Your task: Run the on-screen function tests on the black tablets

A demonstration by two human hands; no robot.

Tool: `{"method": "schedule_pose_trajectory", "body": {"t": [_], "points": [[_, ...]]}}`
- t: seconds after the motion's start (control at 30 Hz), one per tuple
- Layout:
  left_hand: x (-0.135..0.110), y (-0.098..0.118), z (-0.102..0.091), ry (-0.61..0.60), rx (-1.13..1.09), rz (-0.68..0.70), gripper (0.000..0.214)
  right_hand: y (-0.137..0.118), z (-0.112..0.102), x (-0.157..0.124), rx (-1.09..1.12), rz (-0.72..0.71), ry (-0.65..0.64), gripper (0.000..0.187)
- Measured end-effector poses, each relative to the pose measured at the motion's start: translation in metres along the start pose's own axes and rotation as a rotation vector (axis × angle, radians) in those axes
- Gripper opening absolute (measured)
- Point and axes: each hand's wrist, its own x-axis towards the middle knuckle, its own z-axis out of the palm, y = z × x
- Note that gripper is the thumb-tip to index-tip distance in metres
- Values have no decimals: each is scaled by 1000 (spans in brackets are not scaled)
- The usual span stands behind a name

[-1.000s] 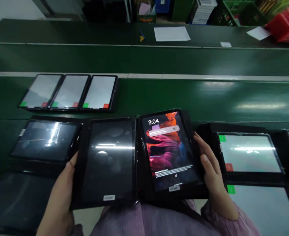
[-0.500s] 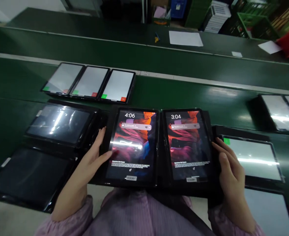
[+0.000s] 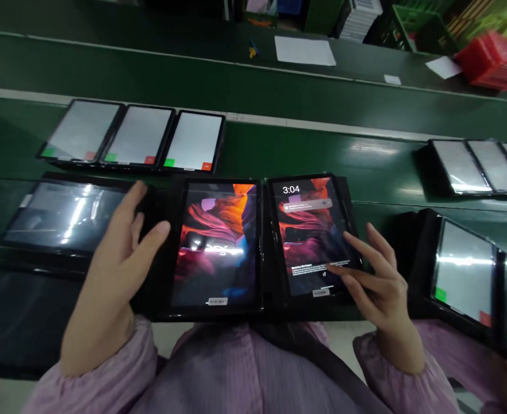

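Two lit tablets in dark cases lie side by side before me. The left tablet [image 3: 219, 276] shows a colourful wallpaper with a spinning or blurred mark mid-screen; the right tablet [image 3: 309, 241] shows a lock screen reading 3:04. My left hand [image 3: 115, 253] hovers beside the left tablet's outer edge, fingers apart and holding nothing. Over the right tablet's lower right side is my right hand [image 3: 380, 282], fingers spread, with a fingertip at or just above the glass; contact is hard to judge. Both tablets carry a small label at the bottom.
Three white-screened tablets [image 3: 139, 135] stand in a row behind. Dark-screened tablets [image 3: 64, 221] lie at left. More white-screened tablets [image 3: 464, 270] are at right, near another person's purple sleeve [image 3: 464, 356]. Across the green bench are a paper sheet [image 3: 305, 50] and red bin [image 3: 495, 60].
My left hand has come off the left tablet, whose clock and notification are gone. My right hand has moved from the right tablet's edge onto its screen area. Tablets at right are turned differently.
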Motion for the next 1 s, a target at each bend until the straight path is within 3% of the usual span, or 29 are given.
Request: {"method": "schedule_pose_trajectory", "body": {"t": [0.13,0.27,0.4,0.5,0.63,0.83,0.93,1.0], "points": [[-23,0,0,-163,-117,-153,86,10,9,7,12,189,-2,33],[-51,-8,-1,-95,-195,-291,80,23,10,8,177,426,94,44],[-74,-36,-5,-117,-92,-168,62,23,7,-6,145,561,170,47],[-83,-59,-8,-212,64,-44,68,15,9,-20,65,616,243,44],[-84,-69,-11,-267,162,29,86,-1,14,-33,63,610,311,35],[-90,-51,-9,-368,291,11,119,-14,15,-44,153,545,245,31],[-93,-42,-9,-338,287,16,114,-16,9,-46,89,454,222,27],[-94,-38,-11,-325,267,11,107,-19,5,-45,19,289,193,27]]}}
